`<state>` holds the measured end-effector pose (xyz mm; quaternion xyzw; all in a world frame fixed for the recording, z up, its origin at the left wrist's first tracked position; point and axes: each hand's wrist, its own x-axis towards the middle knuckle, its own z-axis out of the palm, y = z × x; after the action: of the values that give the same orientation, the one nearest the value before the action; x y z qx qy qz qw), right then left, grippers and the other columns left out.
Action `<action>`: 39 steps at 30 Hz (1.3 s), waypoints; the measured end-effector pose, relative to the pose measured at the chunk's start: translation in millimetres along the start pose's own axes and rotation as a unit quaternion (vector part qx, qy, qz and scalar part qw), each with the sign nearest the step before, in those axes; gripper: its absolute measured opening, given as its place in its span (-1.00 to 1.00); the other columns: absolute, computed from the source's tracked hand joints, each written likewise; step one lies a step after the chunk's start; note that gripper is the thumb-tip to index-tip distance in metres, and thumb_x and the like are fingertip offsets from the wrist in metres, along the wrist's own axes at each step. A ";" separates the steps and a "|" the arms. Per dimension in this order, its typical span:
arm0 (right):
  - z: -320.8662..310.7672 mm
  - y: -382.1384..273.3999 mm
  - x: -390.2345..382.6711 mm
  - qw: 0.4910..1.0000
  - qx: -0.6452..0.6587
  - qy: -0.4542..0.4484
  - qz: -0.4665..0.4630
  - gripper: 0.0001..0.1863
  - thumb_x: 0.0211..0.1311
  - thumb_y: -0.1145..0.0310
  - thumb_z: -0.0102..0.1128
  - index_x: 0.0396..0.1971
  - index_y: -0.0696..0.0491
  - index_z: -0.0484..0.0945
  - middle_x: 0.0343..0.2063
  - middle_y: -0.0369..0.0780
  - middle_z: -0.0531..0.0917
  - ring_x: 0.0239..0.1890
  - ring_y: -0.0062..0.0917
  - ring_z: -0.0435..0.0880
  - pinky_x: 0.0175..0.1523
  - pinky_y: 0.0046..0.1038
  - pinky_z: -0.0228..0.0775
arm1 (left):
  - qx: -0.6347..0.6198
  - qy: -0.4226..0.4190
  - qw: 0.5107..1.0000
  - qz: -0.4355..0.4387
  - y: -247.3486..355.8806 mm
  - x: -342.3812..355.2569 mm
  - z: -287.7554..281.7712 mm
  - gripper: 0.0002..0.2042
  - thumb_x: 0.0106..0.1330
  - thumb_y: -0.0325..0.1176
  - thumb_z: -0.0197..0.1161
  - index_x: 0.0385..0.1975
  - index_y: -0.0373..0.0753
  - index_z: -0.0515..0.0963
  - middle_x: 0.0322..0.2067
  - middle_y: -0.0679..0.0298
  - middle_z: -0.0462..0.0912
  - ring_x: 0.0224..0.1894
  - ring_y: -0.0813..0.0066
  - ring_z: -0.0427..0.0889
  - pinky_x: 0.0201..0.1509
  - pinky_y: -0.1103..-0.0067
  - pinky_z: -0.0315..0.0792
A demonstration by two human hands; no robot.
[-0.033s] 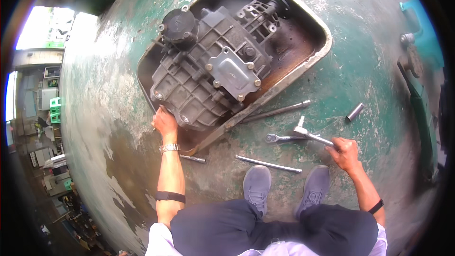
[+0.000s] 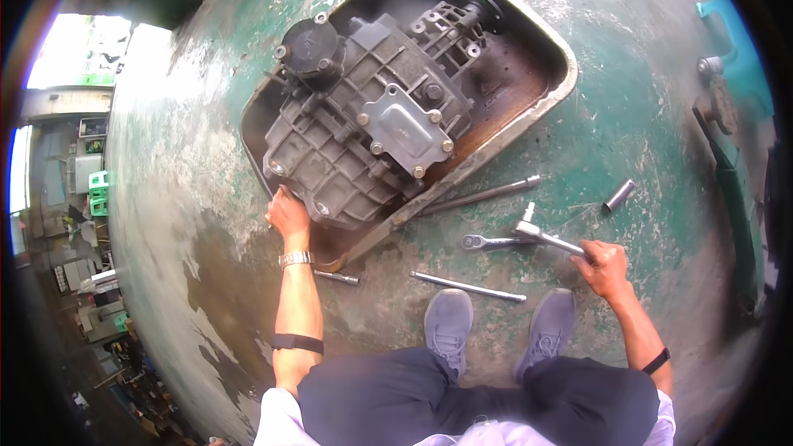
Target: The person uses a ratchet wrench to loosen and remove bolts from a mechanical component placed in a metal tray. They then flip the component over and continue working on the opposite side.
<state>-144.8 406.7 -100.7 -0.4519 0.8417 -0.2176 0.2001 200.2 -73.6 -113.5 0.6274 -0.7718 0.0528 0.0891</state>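
While the right hand (image 2: 604,271) is gripping a chrome socket wrench (image 2: 555,240) right of centre in the frame, its fingers are wrapping the near end of the handle, and the wrench's head is pointing toward the upper left, away from them. Left of centre, the left hand (image 2: 288,214) is reaching the lower left edge of a grey gearbox (image 2: 343,161), its fingers curling at the casing; whether they are pinching it, I cannot tell. The gearbox is sitting in a tray (image 2: 520,74) across the upper middle, above and to the right of those fingers. On the green floor (image 2: 615,132), a ratchet (image 2: 497,241) is lying partly behind the wrench, and a loose socket (image 2: 618,196) is lying above the right hand.
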 end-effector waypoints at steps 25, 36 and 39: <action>-48.7 56.0 -0.1 0.996 -0.003 0.083 0.020 -0.79 -0.01 0.51 0.34 -0.30 0.14 0.61 -0.31 -0.09 0.64 -0.26 -0.17 0.63 -0.15 -0.27 0.48 | -0.227 -0.120 0.964 0.066 -19.8 -8.1 -35.0 -0.59 0.12 -0.28 0.28 -0.10 -0.42 0.48 -0.15 -0.13 0.58 0.03 -0.09 0.51 0.15 0.24 0.38; -153.8 14.2 146.7 0.977 -0.148 0.035 -0.147 -0.78 0.08 0.39 0.32 -0.26 0.12 0.61 -0.35 -0.08 0.65 -0.29 -0.17 0.63 -0.17 -0.24 0.46 | 0.036 -0.351 0.928 0.120 -14.1 26.1 -40.4 -0.29 0.20 -0.28 0.20 0.27 -0.51 0.08 0.19 -0.19 0.33 0.29 -0.10 0.31 0.34 0.14 0.21; -180.5 -9.8 206.2 0.969 -0.197 -0.024 -0.148 -0.74 0.13 0.33 0.30 -0.21 0.13 0.60 -0.31 -0.03 0.66 -0.24 -0.12 0.63 -0.09 -0.21 0.47 | 0.058 -0.338 0.931 0.124 -14.3 26.2 -39.8 -0.37 0.23 -0.28 0.18 0.23 -0.46 0.13 0.17 -0.16 0.37 0.24 -0.11 0.37 0.31 0.14 0.24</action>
<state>-340.0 260.5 24.7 -0.6071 0.7866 -0.0635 0.0930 211.8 -94.0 -69.7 0.5119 -0.8234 -0.1072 -0.2202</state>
